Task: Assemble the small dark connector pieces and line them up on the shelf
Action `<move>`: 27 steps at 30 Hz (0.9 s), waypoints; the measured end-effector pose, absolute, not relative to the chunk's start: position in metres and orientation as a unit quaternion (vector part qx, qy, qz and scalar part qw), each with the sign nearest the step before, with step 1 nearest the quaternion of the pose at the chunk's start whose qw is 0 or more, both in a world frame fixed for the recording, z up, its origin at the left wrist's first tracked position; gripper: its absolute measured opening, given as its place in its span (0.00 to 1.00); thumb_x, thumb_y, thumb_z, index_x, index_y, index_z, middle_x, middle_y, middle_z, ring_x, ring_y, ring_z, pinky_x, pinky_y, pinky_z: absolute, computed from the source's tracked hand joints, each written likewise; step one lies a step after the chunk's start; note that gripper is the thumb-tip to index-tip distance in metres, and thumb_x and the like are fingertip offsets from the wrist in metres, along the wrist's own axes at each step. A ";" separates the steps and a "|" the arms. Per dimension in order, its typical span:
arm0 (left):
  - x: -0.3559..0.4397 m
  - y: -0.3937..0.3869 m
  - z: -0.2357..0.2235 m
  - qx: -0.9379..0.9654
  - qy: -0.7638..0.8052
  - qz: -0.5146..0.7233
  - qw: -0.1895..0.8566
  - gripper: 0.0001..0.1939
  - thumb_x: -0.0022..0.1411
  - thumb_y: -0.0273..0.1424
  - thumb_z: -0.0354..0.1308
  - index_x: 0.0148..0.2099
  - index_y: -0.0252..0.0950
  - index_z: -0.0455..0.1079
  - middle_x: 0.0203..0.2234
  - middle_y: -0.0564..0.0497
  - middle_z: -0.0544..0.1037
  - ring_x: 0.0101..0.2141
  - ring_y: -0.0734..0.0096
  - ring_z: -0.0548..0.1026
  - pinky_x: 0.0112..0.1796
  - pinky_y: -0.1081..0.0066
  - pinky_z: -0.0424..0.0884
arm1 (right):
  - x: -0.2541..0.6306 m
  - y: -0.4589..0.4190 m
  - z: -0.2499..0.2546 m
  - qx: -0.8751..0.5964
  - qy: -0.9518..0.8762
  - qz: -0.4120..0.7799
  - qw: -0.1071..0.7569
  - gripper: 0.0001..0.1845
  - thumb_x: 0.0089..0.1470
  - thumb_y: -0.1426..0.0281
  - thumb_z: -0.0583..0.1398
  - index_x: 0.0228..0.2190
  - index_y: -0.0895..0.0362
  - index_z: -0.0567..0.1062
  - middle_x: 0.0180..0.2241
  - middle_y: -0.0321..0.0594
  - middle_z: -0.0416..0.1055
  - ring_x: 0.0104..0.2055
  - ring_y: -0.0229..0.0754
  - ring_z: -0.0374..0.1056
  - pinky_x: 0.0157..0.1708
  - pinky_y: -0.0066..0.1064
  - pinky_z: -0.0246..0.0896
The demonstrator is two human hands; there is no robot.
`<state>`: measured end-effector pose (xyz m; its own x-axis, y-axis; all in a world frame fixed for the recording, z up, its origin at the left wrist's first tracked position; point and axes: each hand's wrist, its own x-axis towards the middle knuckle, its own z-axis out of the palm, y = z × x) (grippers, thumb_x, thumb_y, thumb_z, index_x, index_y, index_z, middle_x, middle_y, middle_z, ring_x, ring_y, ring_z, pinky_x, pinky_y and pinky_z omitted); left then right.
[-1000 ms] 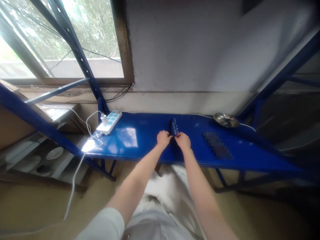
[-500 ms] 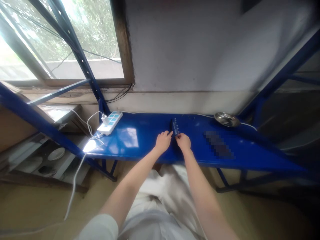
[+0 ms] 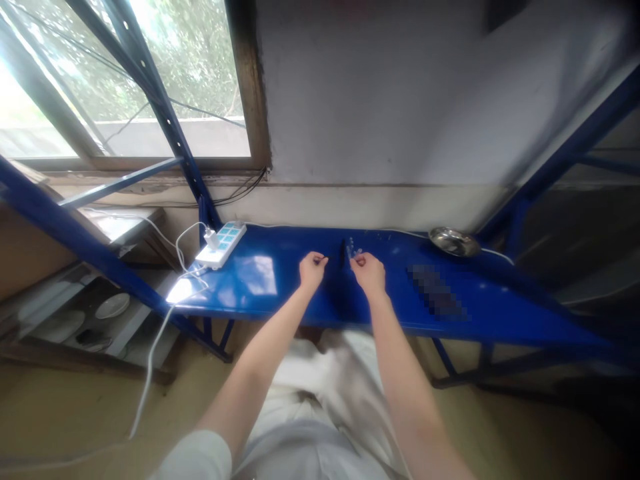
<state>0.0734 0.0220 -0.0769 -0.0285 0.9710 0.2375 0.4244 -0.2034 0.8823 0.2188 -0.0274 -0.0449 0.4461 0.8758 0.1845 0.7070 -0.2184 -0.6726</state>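
Note:
My left hand is closed in a pinch above the blue table, left of its middle. A small dark piece sticks out from between the fingertips; its kind is too small to make out. My right hand has thumb and fingers pinched at the near end of a clear, knobbed plastic strip, partly hiding it. Beside that strip, on its left, lies a thin black strip. A gap separates the two hands.
A white power strip with a plug and cord sits at the table's left end. At the back right rests a shiny metal bowl. A blurred-out dark object lies right of my hands. Blue frame posts flank the table.
My left hand has drawn away leftward from the strips and closed around a small dark piece. My right hand has shifted slightly up and covers more of the clear strip.

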 end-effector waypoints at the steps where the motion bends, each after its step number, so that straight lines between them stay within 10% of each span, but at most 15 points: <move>1: 0.068 0.024 -0.072 0.598 0.547 0.486 0.328 0.06 0.54 0.30 0.58 0.34 0.33 0.69 0.30 0.49 0.75 0.30 0.75 0.71 0.35 0.74 0.67 | 0.217 -0.027 -0.040 -0.767 -0.522 0.115 0.354 0.09 0.49 0.65 0.55 0.31 0.56 0.72 0.32 0.40 0.74 0.32 0.39 0.68 0.30 0.26 0.57; 27: 0.011 0.016 0.000 0.648 0.506 0.492 0.284 0.05 0.49 0.30 0.60 0.31 0.34 0.71 0.25 0.52 0.75 0.25 0.76 0.67 0.30 0.75 0.66 | 0.166 -0.001 -0.003 -0.701 -0.698 0.041 0.143 0.07 0.53 0.68 0.54 0.30 0.57 0.70 0.30 0.42 0.72 0.31 0.42 0.69 0.28 0.28 0.57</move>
<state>0.0113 0.0158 -0.0001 0.0025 0.9366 0.3505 0.3763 -0.3256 0.8674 0.1655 -0.0009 -0.0027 0.0233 0.9896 0.1417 0.9663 0.0140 -0.2569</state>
